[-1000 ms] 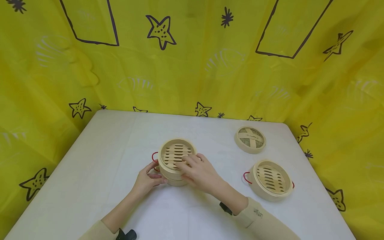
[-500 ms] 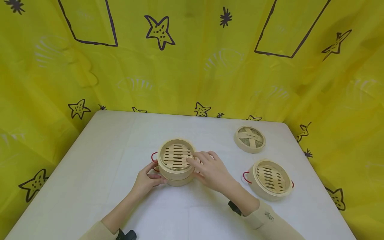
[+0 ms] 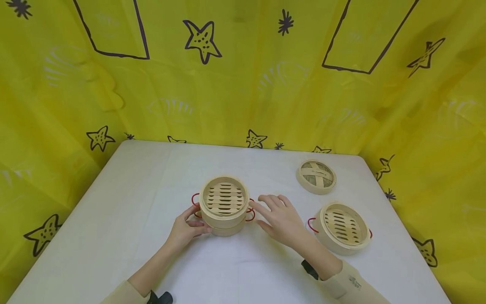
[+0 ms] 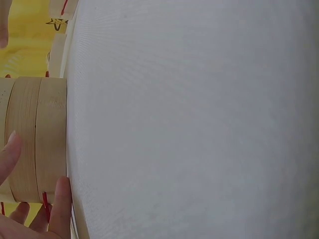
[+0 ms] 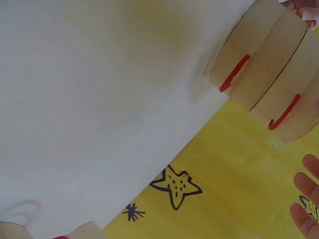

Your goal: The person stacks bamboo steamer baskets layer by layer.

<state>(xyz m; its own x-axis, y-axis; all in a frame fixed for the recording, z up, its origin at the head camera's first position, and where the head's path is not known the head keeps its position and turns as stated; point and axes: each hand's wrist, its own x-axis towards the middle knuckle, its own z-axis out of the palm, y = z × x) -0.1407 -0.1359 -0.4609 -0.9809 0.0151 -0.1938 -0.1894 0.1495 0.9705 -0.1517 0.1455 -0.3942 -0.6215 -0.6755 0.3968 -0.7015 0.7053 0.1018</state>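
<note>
Two bamboo steamer baskets (image 3: 225, 198) stand stacked in the middle of the table, slatted bottom showing inside the upper one. Red cord handles (image 5: 284, 112) stick out on both sides. My left hand (image 3: 184, 228) holds the stack at its left side; in the left wrist view its thumb lies against the bamboo wall (image 4: 37, 114) and fingers reach round near a red handle. Just right of the stack, my right hand (image 3: 282, 219) hovers with fingers spread and holds nothing. Its index fingertip is close to the upper basket's right handle; whether they touch, I cannot tell.
Another bamboo steamer basket (image 3: 322, 228) with red handles stands on the right of the white table (image 3: 159, 177). Behind it lies a round woven bamboo lid (image 3: 316, 190). A yellow patterned curtain (image 3: 235, 84) surrounds the table's back and sides.
My right hand has drawn off the upper basket's rim and moved right, its fingers opening and uncovering the right handles. The left hand and the stack have hardly moved.
</note>
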